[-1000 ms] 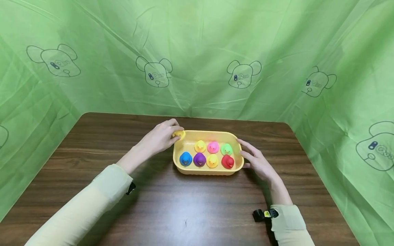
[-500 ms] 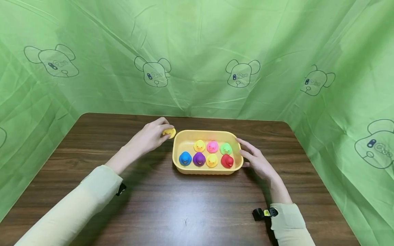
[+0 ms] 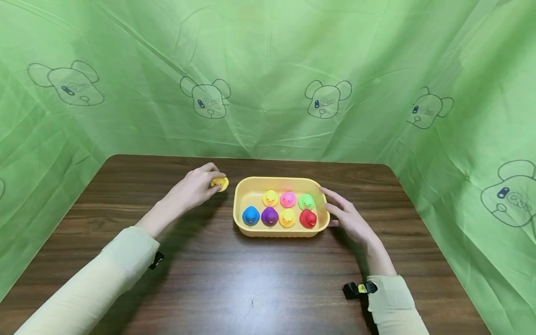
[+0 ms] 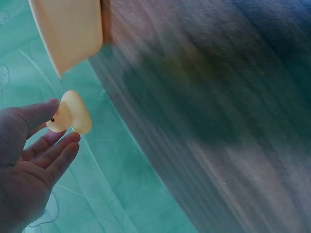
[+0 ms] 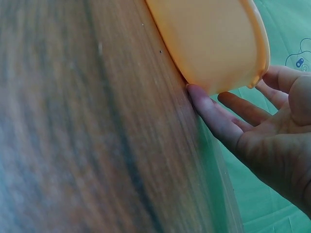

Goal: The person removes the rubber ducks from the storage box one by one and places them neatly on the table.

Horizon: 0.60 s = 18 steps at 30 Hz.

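Note:
My left hand (image 3: 190, 190) pinches a yellow rubber duck (image 3: 221, 184) between thumb and fingers, above the table left of a yellow plastic tub (image 3: 278, 232). The left wrist view shows this duck (image 4: 77, 114) held sideways, apart from the tub. Fairly straight fingers of my right hand (image 3: 353, 223) touch the tub's right end; the right wrist view has them against its outer wall (image 5: 218, 53). Inside the tub, blue (image 3: 251, 216), purple (image 3: 270, 217), yellow (image 3: 287, 217) and red (image 3: 307, 218) ducks form the front row. Behind them sit yellow (image 3: 270, 198), pink (image 3: 288, 199) and green (image 3: 306, 202) ducks.
The tub stands on a dark wood-grain table (image 3: 234, 288) with rounded back corners. Green cloth (image 3: 268, 93) printed with mouse-like heads hangs behind the table and along its sides.
My left hand has carried the yellow duck leftward from the tub's back-left rim to a spot above the table. The right hand stays at the tub's right end.

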Tool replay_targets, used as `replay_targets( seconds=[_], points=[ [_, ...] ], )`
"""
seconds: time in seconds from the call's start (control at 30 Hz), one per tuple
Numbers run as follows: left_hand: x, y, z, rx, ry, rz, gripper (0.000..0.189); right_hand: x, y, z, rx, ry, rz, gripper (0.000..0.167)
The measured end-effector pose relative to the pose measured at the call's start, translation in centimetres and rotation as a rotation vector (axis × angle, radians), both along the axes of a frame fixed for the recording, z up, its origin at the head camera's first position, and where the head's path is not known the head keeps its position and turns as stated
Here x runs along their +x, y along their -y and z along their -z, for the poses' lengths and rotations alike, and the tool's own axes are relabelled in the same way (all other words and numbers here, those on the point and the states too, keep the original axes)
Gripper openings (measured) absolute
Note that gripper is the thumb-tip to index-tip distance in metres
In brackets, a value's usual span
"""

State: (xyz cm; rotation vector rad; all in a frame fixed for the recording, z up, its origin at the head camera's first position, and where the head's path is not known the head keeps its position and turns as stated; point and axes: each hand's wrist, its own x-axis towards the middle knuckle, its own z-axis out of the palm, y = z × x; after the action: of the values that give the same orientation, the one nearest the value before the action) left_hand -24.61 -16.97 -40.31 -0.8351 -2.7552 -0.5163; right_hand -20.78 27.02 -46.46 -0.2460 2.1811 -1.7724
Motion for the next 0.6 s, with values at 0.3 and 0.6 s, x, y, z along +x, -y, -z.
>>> replay_targets(
  seconds=[0.3, 0.6],
  points=[
    [-0.3, 0.7, 1.7, 0.005, 0.005, -0.006, 0.030, -0.1, 0.0, 0.0, -0.010, 0.003, -0.001, 0.053],
    [-0.6, 0.8, 2.7, -0.004, 0.041, -0.010, 0.031, 0.0, 0.0, -0.1, -0.013, 0.004, -0.001, 0.053]
  ],
)
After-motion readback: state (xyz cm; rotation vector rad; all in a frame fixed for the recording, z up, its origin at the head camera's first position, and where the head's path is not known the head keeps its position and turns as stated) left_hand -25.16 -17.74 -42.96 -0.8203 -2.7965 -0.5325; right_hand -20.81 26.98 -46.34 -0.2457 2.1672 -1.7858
